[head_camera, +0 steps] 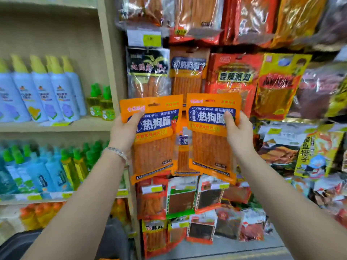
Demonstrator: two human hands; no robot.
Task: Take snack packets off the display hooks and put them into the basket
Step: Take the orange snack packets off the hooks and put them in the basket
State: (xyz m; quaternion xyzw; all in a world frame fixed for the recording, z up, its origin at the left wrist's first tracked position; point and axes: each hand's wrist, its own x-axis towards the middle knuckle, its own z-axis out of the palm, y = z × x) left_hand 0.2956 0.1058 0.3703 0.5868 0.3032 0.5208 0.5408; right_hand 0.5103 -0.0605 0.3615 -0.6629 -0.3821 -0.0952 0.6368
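Head view showed the left grip (125, 132), a bare hand, clamped on an orange snack packet (156, 152). The thumb (136, 119) lay across the front of its blue label at the packet's 9 o'clock edge, and the other fingers were hidden behind. The right grip (239, 133) pinched a second orange packet (209, 149) the same way at that packet's 3 o'clock edge, with its thumb (229, 120) pressed on the label.

Both packets were held upright, off the hooks, in front of the display, the first at 9 o'clock of the second. Their inner top corners were almost meeting, and each was tilted slightly outward at the bottom. Between them, a hanging packet (183, 156) of the same kind showed through the gap. Another (187, 76) hung on the rack at 12 o'clock above them.

A beaded bracelet (116, 152) circled the left wrist. At 9 o'clock, pale blue spray bottles (47, 94) stood on a shelf (56, 126).
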